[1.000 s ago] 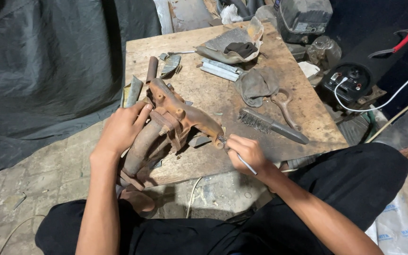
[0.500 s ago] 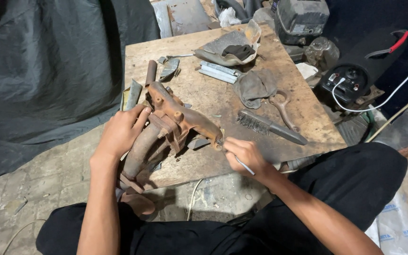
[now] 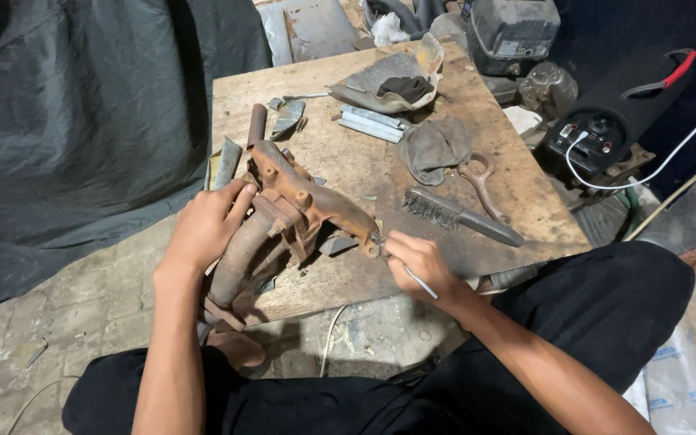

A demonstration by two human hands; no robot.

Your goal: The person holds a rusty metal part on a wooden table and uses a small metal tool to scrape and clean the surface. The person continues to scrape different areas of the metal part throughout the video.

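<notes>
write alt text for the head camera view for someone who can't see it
A person seated at a worn wooden table steadies a rusty cast-metal pipe part with the left hand, while the right hand holds a thin metal tool against its near end. A wire brush, a rusty wrench and a grey rag lie further back.
</notes>
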